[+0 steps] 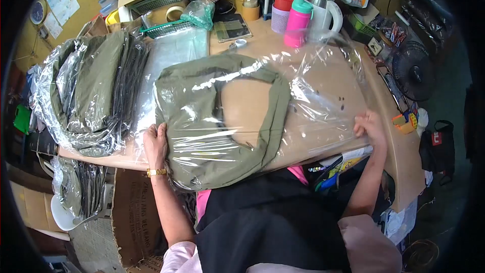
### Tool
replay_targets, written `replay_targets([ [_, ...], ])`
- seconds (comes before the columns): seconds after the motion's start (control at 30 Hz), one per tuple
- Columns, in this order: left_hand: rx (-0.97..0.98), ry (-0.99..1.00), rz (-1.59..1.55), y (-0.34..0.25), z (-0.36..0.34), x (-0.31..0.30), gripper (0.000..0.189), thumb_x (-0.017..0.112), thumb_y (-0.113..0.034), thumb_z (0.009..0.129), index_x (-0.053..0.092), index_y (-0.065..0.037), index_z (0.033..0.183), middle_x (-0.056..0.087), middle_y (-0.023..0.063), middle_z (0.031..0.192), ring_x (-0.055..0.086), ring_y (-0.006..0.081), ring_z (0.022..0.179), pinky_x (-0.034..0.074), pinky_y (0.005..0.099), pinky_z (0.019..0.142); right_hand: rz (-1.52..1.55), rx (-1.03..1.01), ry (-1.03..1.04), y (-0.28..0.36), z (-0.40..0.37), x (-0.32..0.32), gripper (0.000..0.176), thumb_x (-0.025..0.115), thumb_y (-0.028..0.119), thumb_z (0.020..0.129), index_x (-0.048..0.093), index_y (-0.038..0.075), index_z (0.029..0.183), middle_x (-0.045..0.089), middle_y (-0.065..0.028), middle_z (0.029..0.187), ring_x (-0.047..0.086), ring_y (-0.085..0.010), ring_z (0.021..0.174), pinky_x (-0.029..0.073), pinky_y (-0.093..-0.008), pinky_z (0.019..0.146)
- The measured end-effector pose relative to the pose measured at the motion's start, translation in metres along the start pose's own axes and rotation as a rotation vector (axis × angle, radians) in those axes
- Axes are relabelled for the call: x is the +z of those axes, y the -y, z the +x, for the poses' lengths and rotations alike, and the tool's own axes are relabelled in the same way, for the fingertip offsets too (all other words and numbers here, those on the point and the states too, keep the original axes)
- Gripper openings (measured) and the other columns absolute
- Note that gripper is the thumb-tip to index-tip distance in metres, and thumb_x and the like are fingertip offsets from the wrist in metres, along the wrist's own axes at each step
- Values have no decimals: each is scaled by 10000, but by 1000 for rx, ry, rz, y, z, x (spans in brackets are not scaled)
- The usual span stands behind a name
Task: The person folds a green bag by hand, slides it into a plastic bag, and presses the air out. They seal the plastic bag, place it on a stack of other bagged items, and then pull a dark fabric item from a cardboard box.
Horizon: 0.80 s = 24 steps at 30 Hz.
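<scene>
An olive-green cloth shoulder bag [194, 121] with a wide looped strap [273, 116] lies flat inside a clear plastic bag [323, 106] on the table. The plastic's loose, see-through end stretches to the right beyond the strap. My left hand [155, 146], with a gold watch at its wrist, grips the left edge of the wrapped shoulder bag; its thumb shows on top. On the far side, my right hand [371, 127] has its fingers curled at the right edge of the plastic, closed on it. The fingertips there are partly hidden.
A pile of plastic-wrapped olive bags [96, 86] stands at the left, beside flat clear plastic sleeves [177, 48]. Behind are a pink bottle [297, 25], a kettle [323, 12] and a green basket [166, 29]. A black fan [413, 68] is at the right.
</scene>
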State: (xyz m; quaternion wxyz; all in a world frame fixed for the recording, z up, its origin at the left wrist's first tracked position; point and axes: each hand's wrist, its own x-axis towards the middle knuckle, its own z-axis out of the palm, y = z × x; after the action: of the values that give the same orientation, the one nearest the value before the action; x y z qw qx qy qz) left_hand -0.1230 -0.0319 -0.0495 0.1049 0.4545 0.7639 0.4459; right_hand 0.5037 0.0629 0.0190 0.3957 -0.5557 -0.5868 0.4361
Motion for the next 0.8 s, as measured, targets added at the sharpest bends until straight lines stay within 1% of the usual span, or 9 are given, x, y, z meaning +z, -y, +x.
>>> replay_targets([
  [0.07, -10, 20, 20, -5, -2, 0, 345, 628, -239, 957, 610, 95, 870, 619, 182, 703, 509, 192, 632, 451, 367, 632, -7, 159, -9, -34, 1, -9, 110, 641, 105, 925, 597, 9, 956, 648, -90, 697, 559, -100, 514, 468, -244, 489],
  [0.2, 50, 46, 60, -12, 12, -6, 333, 621, -230, 962, 616, 94, 882, 629, 200, 719, 522, 205, 634, 452, 367, 637, -272, 7, -320, -43, 32, 7, 248, 608, 252, 977, 627, 17, 1055, 661, -37, 781, 591, -66, 665, 485, -246, 611],
  [0.33, 83, 95, 137, -17, 19, -7, 368, 626, -263, 959, 595, 85, 843, 592, 217, 702, 514, 245, 615, 440, 389, 624, 109, -25, -170, 16, 53, 87, 313, 643, 298, 949, 658, 47, 1136, 658, -5, 793, 598, -68, 752, 481, -280, 707],
  [0.43, 181, 50, 239, -8, 24, -9, 355, 633, -260, 942, 596, 78, 842, 579, 255, 696, 509, 281, 597, 436, 415, 616, -418, -211, -70, 25, 55, 127, 355, 656, 258, 897, 646, 42, 1178, 714, -95, 973, 663, -180, 888, 508, -315, 758],
  [0.5, 214, 37, 121, 8, 33, -20, 348, 644, -251, 922, 586, 75, 818, 574, 286, 699, 487, 298, 573, 426, 430, 601, -379, 108, 276, 23, 79, 106, 511, 687, 299, 876, 561, 43, 1299, 668, -150, 1144, 638, -230, 1014, 519, -325, 737],
  [0.6, 107, 68, 130, 8, 32, -40, 338, 622, -230, 961, 591, 70, 810, 554, 171, 628, 434, 188, 585, 414, 389, 575, -258, 179, -206, -23, 106, 44, 610, 698, 350, 882, 492, 48, 1370, 603, -179, 1261, 604, -244, 1094, 530, -320, 732],
  [0.7, 96, 108, 53, 16, 33, -23, 335, 615, -226, 975, 591, 73, 826, 547, 133, 641, 412, 137, 632, 415, 347, 580, 77, 390, -110, -12, 100, 75, 568, 677, 351, 916, 506, 22, 1347, 616, -192, 1228, 611, -231, 1076, 537, -324, 756],
  [0.77, 81, 117, 37, -3, 26, -11, 350, 622, -235, 972, 591, 92, 850, 565, 167, 666, 441, 152, 651, 432, 360, 612, 166, 345, 64, 10, 90, 125, 604, 644, 413, 935, 497, -1, 1350, 616, -181, 1222, 606, -212, 1062, 536, -331, 788],
  [0.8, 74, 118, 35, -13, 24, -5, 350, 622, -235, 972, 591, 92, 850, 565, 167, 666, 441, 152, 651, 432, 360, 612, 186, 88, 201, 12, 82, 163, 585, 635, 425, 934, 516, 13, 1332, 619, -158, 1207, 601, -201, 1053, 534, -336, 794],
])
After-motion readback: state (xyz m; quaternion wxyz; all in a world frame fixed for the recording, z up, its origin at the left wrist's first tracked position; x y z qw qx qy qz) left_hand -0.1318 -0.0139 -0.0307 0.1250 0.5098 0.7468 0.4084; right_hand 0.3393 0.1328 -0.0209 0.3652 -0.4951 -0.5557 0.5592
